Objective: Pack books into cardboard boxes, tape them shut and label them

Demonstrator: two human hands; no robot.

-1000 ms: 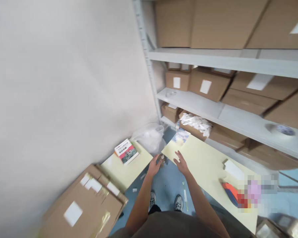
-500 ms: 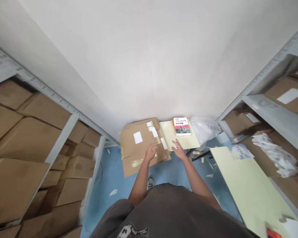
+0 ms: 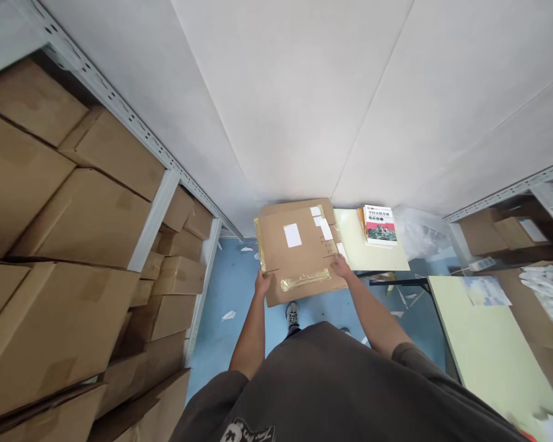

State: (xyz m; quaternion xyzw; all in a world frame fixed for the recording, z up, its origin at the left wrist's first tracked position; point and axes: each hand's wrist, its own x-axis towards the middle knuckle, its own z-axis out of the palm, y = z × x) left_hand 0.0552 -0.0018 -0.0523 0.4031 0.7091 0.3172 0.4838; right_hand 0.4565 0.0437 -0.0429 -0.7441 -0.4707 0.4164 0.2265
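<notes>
Brown cardboard mailer (image 3: 299,252), long axis forward, clenched between left hand (image 3: 262,283) and right hand (image 3: 341,266)

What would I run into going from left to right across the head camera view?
Stacked cardboard boxes → cardboard package → book → plastic bag → pale yellow tabletop → crumpled white wrapping

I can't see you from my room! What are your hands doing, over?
Left hand on near edge, right hand on right edge, holding flat cardboard package. Book on pale yellow table just beyond it.
</notes>
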